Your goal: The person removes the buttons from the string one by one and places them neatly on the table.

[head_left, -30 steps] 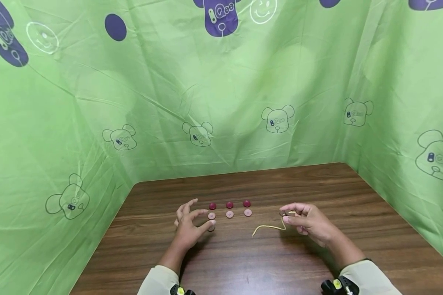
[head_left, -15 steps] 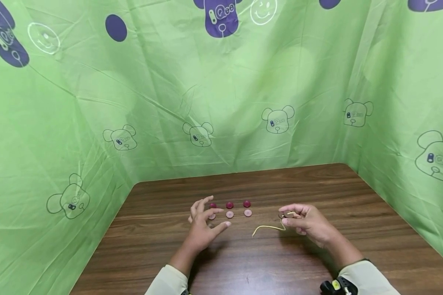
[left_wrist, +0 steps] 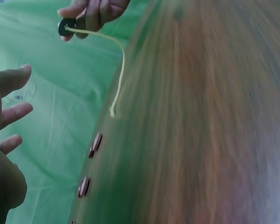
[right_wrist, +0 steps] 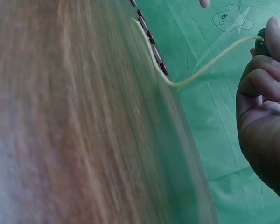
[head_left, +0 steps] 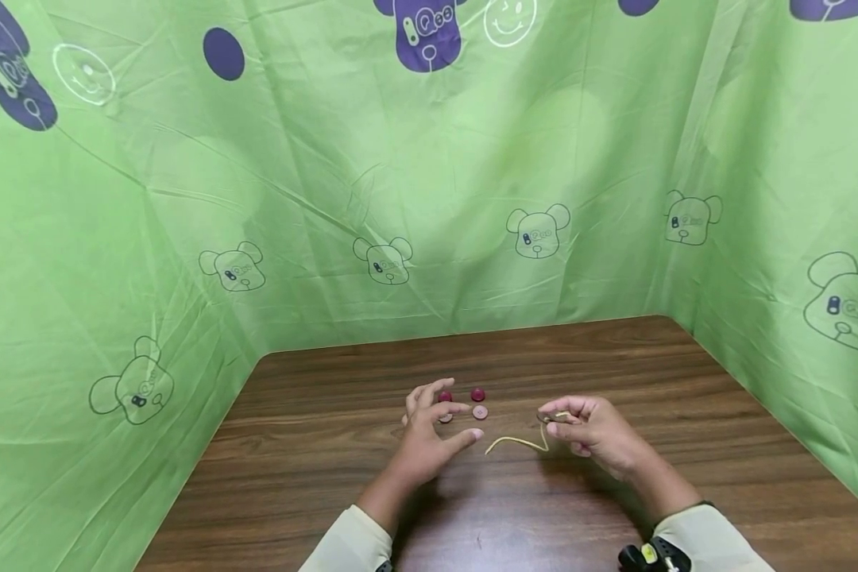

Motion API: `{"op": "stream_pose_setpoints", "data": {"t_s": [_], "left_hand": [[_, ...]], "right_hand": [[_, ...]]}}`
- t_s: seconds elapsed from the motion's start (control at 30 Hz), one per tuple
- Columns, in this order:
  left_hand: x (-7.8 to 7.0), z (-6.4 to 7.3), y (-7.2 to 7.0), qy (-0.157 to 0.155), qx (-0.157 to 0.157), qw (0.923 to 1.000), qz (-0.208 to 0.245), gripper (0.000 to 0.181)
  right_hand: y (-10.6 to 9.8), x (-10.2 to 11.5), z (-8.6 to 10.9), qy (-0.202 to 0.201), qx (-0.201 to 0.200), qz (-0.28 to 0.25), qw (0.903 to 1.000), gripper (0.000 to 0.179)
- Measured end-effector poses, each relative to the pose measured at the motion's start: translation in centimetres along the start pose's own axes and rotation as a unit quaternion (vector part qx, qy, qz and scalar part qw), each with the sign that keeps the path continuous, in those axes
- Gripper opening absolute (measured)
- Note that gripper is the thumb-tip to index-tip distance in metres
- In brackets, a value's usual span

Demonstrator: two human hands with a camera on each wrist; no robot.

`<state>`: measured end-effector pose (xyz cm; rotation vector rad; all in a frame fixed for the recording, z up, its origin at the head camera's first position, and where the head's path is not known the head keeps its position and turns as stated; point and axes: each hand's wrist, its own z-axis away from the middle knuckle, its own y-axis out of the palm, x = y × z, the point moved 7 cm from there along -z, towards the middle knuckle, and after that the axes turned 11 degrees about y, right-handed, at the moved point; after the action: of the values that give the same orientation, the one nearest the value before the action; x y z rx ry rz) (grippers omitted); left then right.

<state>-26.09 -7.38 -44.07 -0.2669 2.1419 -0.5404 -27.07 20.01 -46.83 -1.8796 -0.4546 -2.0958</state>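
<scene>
My right hand [head_left: 604,437] pinches a dark round button [right_wrist: 260,46] between thumb and fingers. A yellow cord [head_left: 516,439] passes through that button, and its loose end trails to the left. My left hand [head_left: 429,441] hovers left of the cord with thumb and fingers spread and nothing held, as the left wrist view also shows. Beyond its fingers sit dark red buttons [head_left: 477,394] in a far row and pale pink buttons [head_left: 480,412] in a nearer row. The left hand covers part of both rows.
A brown wood-grain table [head_left: 314,469] lies under both hands. Green printed curtain [head_left: 457,175] hangs around its back and sides.
My left hand has moved right across the button rows, its thumb and fingers spreading wider, and now covers the leftmost buttons. The right hand stays nearly in place; the cord end has shifted slightly.
</scene>
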Motion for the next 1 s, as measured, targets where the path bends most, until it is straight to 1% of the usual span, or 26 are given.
{"op": "stream_pose_setpoints", "data": {"t_s": [0.17, 0.37, 0.53, 0.7, 0.83, 1.0], "left_hand": [[-0.8, -0.4, 0.9, 0.012, 0.015, 0.9997, 0.012, 0.025], [-1.4, -0.8, 2.1, 0.007, 0.029, 0.9991, 0.031, 0.026], [-2.0, -1.3, 3.2, 0.000, 0.038, 0.9985, 0.038, 0.028], [-2.5, -1.4, 3.9, 0.002, 0.038, 0.9983, 0.043, 0.028], [-2.8, -1.6, 4.4, 0.006, 0.035, 0.9981, 0.050, 0.026], [-3.2, -1.8, 5.2, 0.004, 0.045, 0.9968, 0.066, 0.027]], "right_hand": [[0.3, 0.2, 0.1, -0.015, 0.003, 0.006, 0.9999, 0.026], [0.3, 0.2, 0.1, -0.017, 0.005, 0.014, 0.9997, 0.028], [0.3, 0.1, 0.1, -0.016, -0.010, 0.030, 0.9994, 0.027], [0.5, 0.1, 0.0, -0.022, -0.009, 0.033, 0.9992, 0.023], [0.5, -0.1, 0.0, -0.018, -0.007, 0.037, 0.9991, 0.022], [0.6, -0.2, -0.1, -0.012, -0.006, 0.037, 0.9992, 0.022]]}}
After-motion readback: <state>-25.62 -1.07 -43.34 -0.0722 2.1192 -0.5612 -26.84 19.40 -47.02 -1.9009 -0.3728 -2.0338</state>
